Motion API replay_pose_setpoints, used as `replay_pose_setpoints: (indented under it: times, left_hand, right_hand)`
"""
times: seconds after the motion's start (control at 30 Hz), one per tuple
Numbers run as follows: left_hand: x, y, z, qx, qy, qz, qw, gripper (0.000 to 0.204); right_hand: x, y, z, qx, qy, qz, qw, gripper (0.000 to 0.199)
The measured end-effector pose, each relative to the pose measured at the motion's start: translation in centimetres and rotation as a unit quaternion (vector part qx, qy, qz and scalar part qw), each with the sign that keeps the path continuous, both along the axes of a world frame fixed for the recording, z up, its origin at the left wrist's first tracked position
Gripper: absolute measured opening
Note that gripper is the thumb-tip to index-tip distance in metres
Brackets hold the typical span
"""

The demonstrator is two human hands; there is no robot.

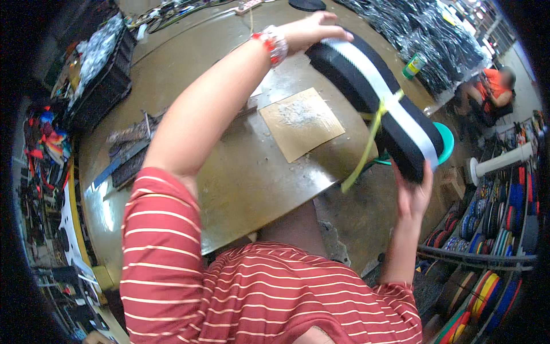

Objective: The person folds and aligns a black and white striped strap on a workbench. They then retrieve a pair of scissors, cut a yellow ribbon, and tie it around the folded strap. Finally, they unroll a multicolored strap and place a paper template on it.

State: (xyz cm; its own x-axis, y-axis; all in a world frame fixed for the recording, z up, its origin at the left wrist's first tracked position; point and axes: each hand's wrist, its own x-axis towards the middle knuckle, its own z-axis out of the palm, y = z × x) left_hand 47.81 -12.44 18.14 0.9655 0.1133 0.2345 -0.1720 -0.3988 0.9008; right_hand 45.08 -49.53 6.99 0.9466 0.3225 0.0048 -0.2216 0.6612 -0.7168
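Between my two hands, above the right side of the table, is a long, thick bundle of black webbing with a white band along its middle. A yellow strip is tied round it, one end hanging loose. My left hand is closed on the bundle's far end, the arm stretched across the table. Under the near right end, my right hand grips it from below, most of its fingers hidden behind the webbing. A square of tan cardboard with whitish bits on it lies on the table beneath.
The glossy brown table has dark strips at its left and a black crate beyond. Black plastic-wrapped goods and a green can are at the far right. A teal basin, webbing-roll racks and a seated person are to the right.
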Motion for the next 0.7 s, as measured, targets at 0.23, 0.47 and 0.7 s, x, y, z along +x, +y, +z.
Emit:
replay_pose_setpoints:
  times: [0.23,0.47,0.7]
  left_hand:
    - [-6.5,-3.4,-11.0,0.115,-0.120,0.065,0.984,0.034]
    - [-26.2,-4.4,-15.9,0.060,0.111,0.189,0.974,0.023]
    - [-27.3,-4.8,-17.5,0.005,0.081,0.234,0.969,0.017]
  right_hand:
    - [13.6,12.1,-7.4,-0.050,0.141,-0.171,0.974,0.040]
    - [35.5,21.1,-7.8,-0.046,0.134,-0.191,0.971,0.054]
    - [47.1,27.5,-4.6,-0.396,0.033,-0.327,0.857,0.096]
